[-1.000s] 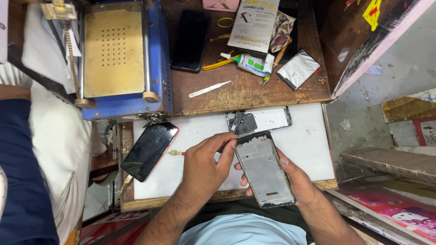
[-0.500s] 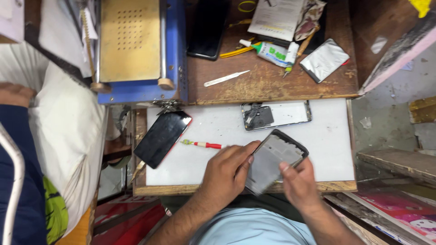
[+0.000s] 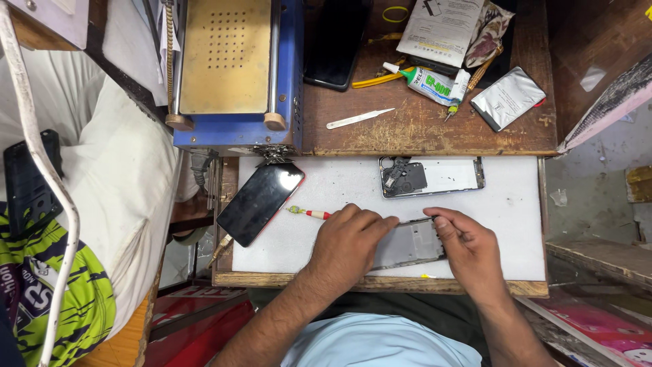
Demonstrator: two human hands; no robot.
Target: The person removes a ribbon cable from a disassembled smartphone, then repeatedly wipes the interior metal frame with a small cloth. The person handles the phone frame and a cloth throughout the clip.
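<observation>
while both hands point(image 3: 407, 248) clamp one phone frame point(image 3: 414, 242), two other phones point(image 3: 260, 202) lie nearby.

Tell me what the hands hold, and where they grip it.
Both hold the phone frame: left hand at its left end, right hand at its right end.

Both forearms are bare from the elbow down, with no watch, ring or glove on the left hand point(image 3: 350, 245) or the right hand point(image 3: 468, 251). A light blue shirt point(image 3: 380, 343) covers the torso (only its front shows, at the lower edge).
</observation>
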